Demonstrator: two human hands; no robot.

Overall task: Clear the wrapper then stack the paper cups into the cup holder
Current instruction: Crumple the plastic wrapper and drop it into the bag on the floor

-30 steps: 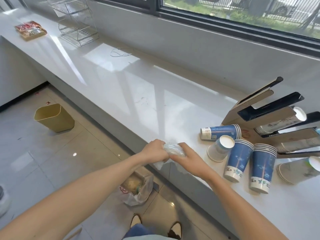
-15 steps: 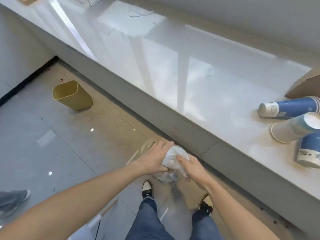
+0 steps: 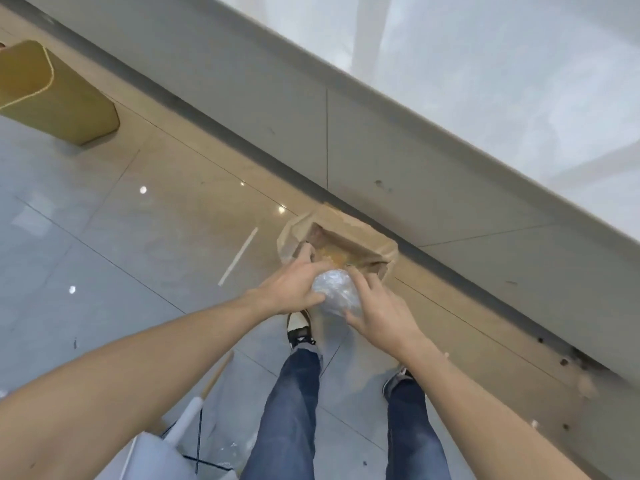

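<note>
Both hands hold the crumpled clear wrapper (image 3: 335,292) just above the open brown paper bag (image 3: 349,237) on the floor, against the foot of the counter (image 3: 502,98). The left hand (image 3: 291,285) and right hand (image 3: 381,313) curl their fingers (image 3: 360,282) around it from 2 sides, probably to keep it bunched for dropping in.

A brown paper bag (image 3: 349,233) stood open on the tiled floor (image 3: 114,216), close against the base of the grey counter (image 3: 398,140). A yellow bin (image 3: 55,98) was seen well apart, and a pale stick (image 3: 238,256) lay between them.
</note>
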